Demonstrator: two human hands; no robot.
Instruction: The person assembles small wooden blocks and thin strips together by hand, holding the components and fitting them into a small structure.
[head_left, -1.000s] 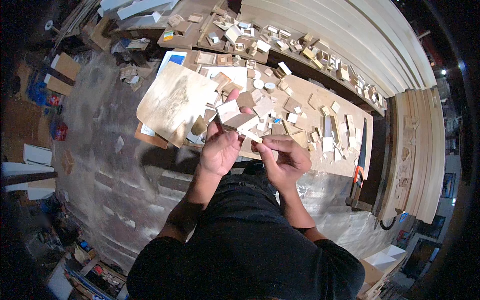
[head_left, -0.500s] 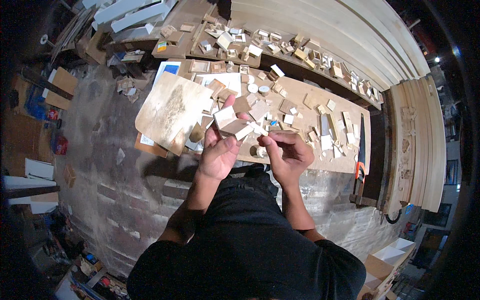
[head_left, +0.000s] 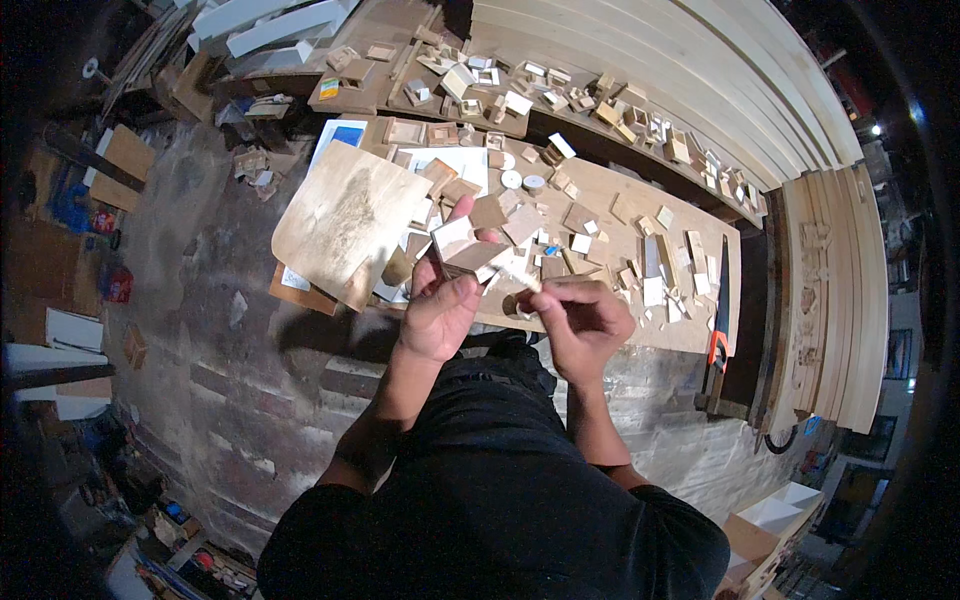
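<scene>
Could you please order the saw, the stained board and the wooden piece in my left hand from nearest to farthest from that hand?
1. Wooden piece: held in your left hand.
2. Stained board: ahead and left.
3. Saw: well to the right.

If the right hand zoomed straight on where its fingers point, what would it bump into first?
Probably the wooden piece in the left hand. The pale strip pinched by the right hand would lead the way. Depth is hard to judge, though.

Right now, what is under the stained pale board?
Under the stained pale board, a brown panel shows lower left, a blue-and-white sheet at top; what its middle covers is hidden.
</scene>
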